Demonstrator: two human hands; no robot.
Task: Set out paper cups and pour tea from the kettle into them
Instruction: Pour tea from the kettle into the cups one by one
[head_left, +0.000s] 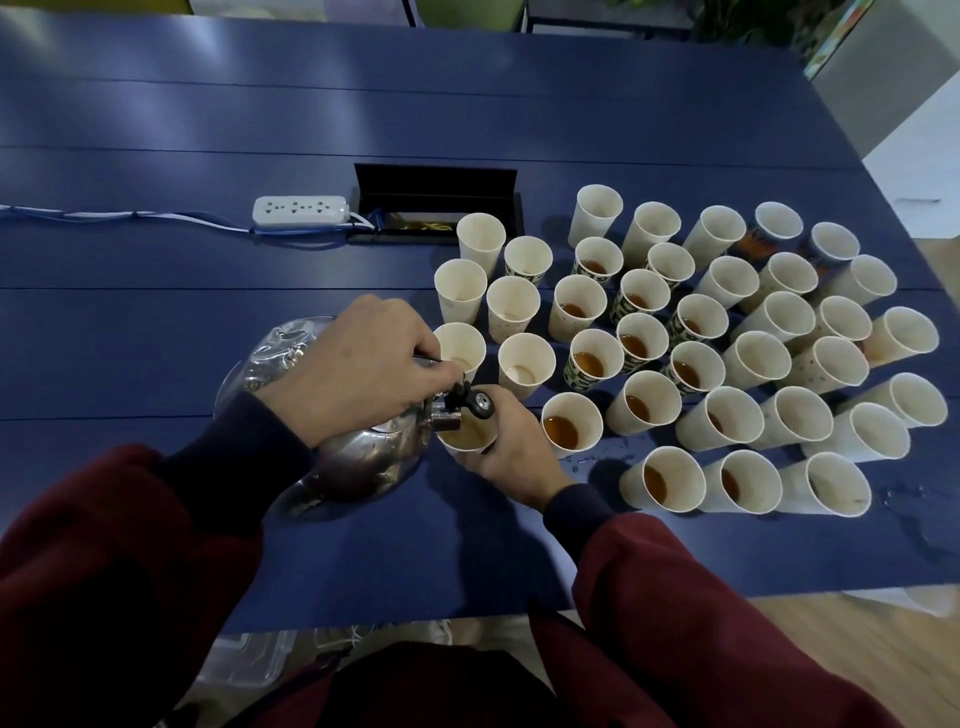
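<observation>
A shiny steel kettle (358, 457) is tilted to the right over the blue table (208, 291). My left hand (353, 364) grips its handle from above. Its spout hangs over a paper cup (467, 436) partly filled with brown tea. My right hand (514, 452) is wrapped around that cup from the right. Several more paper cups (727, 338) stand in rows to the right and behind; some hold tea, such as the nearest one (571, 423), others look empty or nearly so.
A white power strip (300, 211) with cables lies at the back left, beside an open black cable box (436, 192) set into the table. Spilled drops (587, 460) wet the table near the front cups. The table's front edge is close to my body.
</observation>
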